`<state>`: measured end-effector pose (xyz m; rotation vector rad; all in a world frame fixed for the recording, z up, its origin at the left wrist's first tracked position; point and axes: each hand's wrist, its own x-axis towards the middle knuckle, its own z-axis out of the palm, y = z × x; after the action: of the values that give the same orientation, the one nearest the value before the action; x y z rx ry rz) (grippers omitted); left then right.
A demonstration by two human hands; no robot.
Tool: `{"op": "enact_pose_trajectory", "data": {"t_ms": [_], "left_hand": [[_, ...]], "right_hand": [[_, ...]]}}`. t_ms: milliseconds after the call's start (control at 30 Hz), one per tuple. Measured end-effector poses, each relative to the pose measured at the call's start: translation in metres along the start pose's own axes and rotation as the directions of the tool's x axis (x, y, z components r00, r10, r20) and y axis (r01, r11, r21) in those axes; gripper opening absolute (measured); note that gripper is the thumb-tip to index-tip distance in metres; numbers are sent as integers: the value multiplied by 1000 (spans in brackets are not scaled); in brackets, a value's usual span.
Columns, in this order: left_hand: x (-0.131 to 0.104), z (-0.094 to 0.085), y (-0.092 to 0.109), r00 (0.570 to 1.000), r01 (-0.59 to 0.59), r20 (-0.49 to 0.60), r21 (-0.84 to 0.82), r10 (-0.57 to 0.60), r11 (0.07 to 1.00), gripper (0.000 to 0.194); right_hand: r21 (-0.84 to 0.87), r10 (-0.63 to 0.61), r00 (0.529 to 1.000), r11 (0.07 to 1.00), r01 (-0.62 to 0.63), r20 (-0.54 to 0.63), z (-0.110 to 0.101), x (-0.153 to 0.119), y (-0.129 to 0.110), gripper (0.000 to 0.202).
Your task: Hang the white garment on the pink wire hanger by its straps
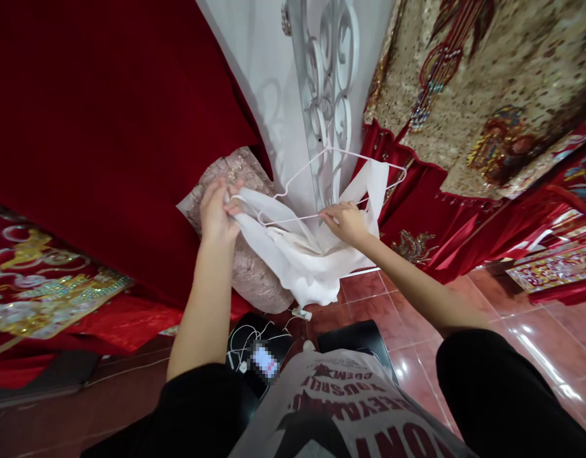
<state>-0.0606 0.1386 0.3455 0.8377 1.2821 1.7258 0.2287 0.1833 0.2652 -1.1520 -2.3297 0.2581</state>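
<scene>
A white sleeveless garment (306,267) hangs in front of me, bunched below a thin pale hanger (299,170). One strap loops over the hanger's right arm. My left hand (217,213) grips the other strap and stretches it out to the left, clear of the hanger's left end. The fingers of my right hand (347,222) are closed on the hanger's lower bar, near its middle. The hook end of the hanger is up by a white scrolled metal frame (328,95). Behind my left hand is a pale pink patterned fabric (264,273).
A large dark red cloth (130,95) covers the left. Beaded, sequined garments (488,95) hang at the right. Below, a phone (265,361) and white cables lie on a black surface above the red tiled floor (426,324).
</scene>
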Motion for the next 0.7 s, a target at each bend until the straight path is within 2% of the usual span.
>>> {"op": "enact_pose_trajectory", "data": {"t_ms": [33, 100, 200, 267, 333, 367, 400, 467, 500, 533, 567, 633, 700], "left_hand": [[-5, -4, -2, 998, 56, 36, 1, -56, 998, 11], [-21, -7, -10, 982, 107, 146, 66, -116, 992, 30], [-46, -3, -24, 964, -12, 262, 171, -33, 985, 39], [-55, 1, -31, 960, -100, 276, 180, 47, 979, 38], [-56, 4, -34, 964, -121, 257, 171, 74, 978, 41], [-55, 5, -35, 965, -112, 253, 173, 66, 978, 41], [-54, 5, -35, 966, -99, 255, 180, 50, 979, 40], [-50, 4, -34, 963, -59, 270, 191, 6, 980, 36], [-48, 3, -33, 959, -29, 282, 184, -24, 982, 32], [-46, 2, -33, 954, 6, 296, 171, -57, 985, 28], [-45, 1, -33, 947, 41, 309, 152, -87, 987, 24], [-44, 0, -33, 935, 97, 330, 114, -130, 989, 22], [-43, -1, -34, 928, 129, 342, 78, -148, 989, 23]], "right_hand": [[22, -8, 1000, 1000, 8, -1, 2, -1, 0, 36], [87, -33, 999, 996, 34, -14, 8, -3, -3, 38], [184, -46, 998, 982, 53, -40, 13, -3, -12, 42], [246, -52, 995, 967, 70, -80, 12, -3, -16, 42], [266, -27, 978, 960, 83, -207, 6, -5, -13, 39], [248, 16, 952, 967, 64, -305, 1, -6, -8, 38], [217, 77, 907, 976, 17, -414, -3, -7, 0, 38], [173, 207, 769, 977, -127, -605, -11, -7, 22, 45], [177, 262, 702, 965, -192, -662, -15, -6, 35, 49], [199, 306, 658, 952, -234, -689, -17, -4, 48, 51], [224, 343, 650, 939, -262, -678, -18, -1, 60, 50], [242, 398, 684, 917, -317, -612, -20, 6, 78, 37], [222, 429, 751, 903, -367, -502, -22, 13, 87, 16]]}}
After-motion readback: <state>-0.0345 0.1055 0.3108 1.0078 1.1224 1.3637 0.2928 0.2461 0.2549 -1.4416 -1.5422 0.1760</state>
